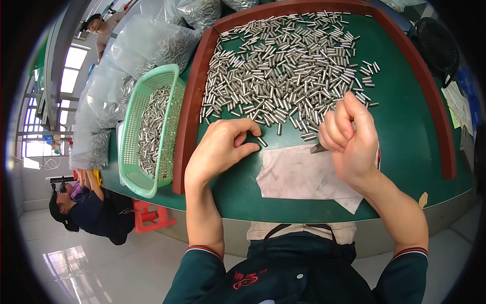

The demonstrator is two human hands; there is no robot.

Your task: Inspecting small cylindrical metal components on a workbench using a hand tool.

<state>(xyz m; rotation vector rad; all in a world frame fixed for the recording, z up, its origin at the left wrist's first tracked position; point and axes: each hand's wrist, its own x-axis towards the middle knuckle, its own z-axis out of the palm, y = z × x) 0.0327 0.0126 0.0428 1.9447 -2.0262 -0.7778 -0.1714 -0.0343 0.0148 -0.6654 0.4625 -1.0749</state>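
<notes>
Many short silvery metal pins [283, 66] are spread over the green tabletop. My left hand [217, 147] is bent at the near edge of this spread, with thumb and index finger closing on one metal pin [262, 142] at their tips. My right hand [349, 139] is in a fist over a pale, stained cloth [298, 175], its thumb pointing up. From its lower side sticks out the dark flat tip of a tool [317, 148]; the rest of it is hidden in the fist. Several pins lie just beyond the cloth.
A raised brown-red border [190, 126] surrounds the green tabletop [405, 121]. Left of it stands a green plastic basket [174, 101] of pins, beside clear bags [147, 45] of pins. A black fan [435, 48] stands far right. Another person [96, 207] sits at left, near a red stool [152, 215].
</notes>
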